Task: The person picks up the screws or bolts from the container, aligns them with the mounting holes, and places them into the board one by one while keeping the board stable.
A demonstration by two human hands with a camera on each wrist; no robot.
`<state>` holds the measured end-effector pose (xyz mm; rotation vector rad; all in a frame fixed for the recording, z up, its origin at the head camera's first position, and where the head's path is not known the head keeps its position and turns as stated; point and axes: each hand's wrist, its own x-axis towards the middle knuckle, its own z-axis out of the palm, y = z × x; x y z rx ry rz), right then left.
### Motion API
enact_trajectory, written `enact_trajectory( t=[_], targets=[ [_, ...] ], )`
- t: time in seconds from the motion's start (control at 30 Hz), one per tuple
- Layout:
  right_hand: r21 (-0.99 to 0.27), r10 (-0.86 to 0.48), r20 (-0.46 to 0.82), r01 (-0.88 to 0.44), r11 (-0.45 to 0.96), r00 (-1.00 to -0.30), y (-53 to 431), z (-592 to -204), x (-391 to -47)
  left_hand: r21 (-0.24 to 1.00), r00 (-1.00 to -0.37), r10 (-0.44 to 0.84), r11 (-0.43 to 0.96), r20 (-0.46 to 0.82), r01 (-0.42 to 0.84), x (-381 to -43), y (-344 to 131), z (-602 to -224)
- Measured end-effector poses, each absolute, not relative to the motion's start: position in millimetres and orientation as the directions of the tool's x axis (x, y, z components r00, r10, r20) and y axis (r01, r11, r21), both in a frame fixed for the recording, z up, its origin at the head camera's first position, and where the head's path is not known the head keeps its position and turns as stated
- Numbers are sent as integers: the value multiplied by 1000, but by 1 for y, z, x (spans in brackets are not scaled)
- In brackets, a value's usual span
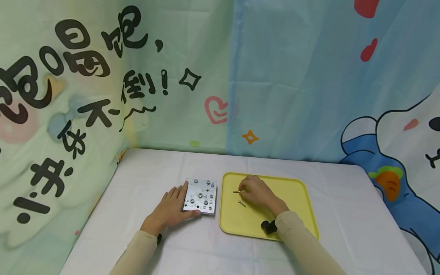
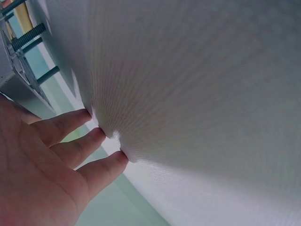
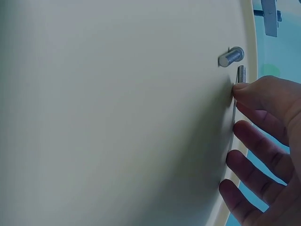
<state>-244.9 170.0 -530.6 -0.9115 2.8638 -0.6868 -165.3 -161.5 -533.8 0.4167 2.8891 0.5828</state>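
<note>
My left hand point(image 1: 172, 208) rests against a silver metal plate point(image 1: 196, 187), thumb along its near edge and index finger at its left side. Several round bolt heads show on the plate's top. In the left wrist view, threaded bolts point(image 2: 29, 36) stick out from the plate's underside, and three outstretched fingers touch the white cloth. Over a yellow tray point(image 1: 292, 191), my right hand point(image 1: 259, 193) pinches a threaded bolt point(image 3: 241, 73) between thumb and index finger; its other fingers are spread apart. A second bolt point(image 1: 242, 203) lies on the tray close by.
A white cloth point(image 1: 343, 214) covers the table, and the tray has a low raised rim. Printed fabric curtains point(image 1: 292, 95) hang behind the table and at its left. A black wrist camera point(image 1: 269, 227) is on the right wrist, over the tray's near part.
</note>
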Motion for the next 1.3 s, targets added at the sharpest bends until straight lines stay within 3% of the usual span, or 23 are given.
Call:
enact_trajectory(
  t=[0.4,1.3],
  targets=[
    [-389,-565,93,-552,737,-820,167,-529,-242,387,-947,303,890,-104,242,-165,-160,-532],
    [-420,-574,211,-604,678,-791,151,-507,-239,401,-947,307,883,-101,243,-166,-161,-532]
  ],
)
